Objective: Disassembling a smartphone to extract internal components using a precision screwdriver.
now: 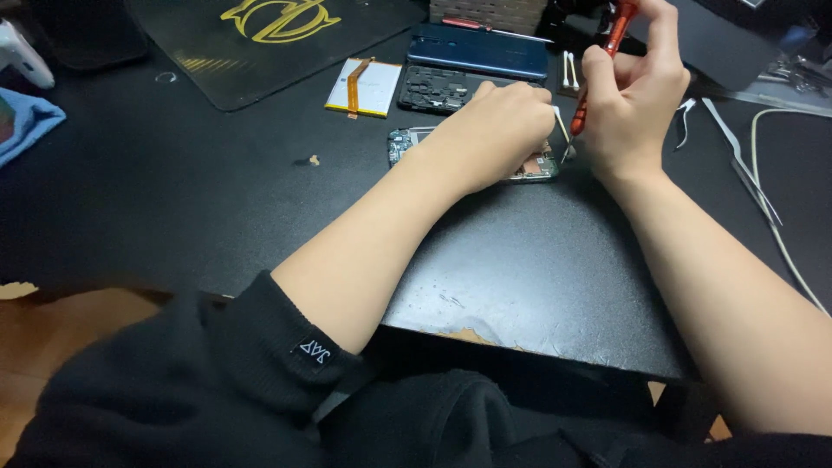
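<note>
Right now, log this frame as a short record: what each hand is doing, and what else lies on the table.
left hand: rests on the opened phone, holding it down
right hand: grips a red screwdriver, tip down at the phone's right end
behind phone: black frame, blue back cover, battery with orange flex
right side: tweezers, cotton swabs, white cable
left edge: blue cloth
surface: black table, front edge chipped

One red-handled screwdriver [598, 74], one opened phone body with its circuit board showing [529, 166], one flat white battery with an orange ribbon [364, 87], one blue phone back cover [477, 50], one black inner frame [438, 88], two cotton swabs [569, 69], one metal tweezers [741, 160].
</note>
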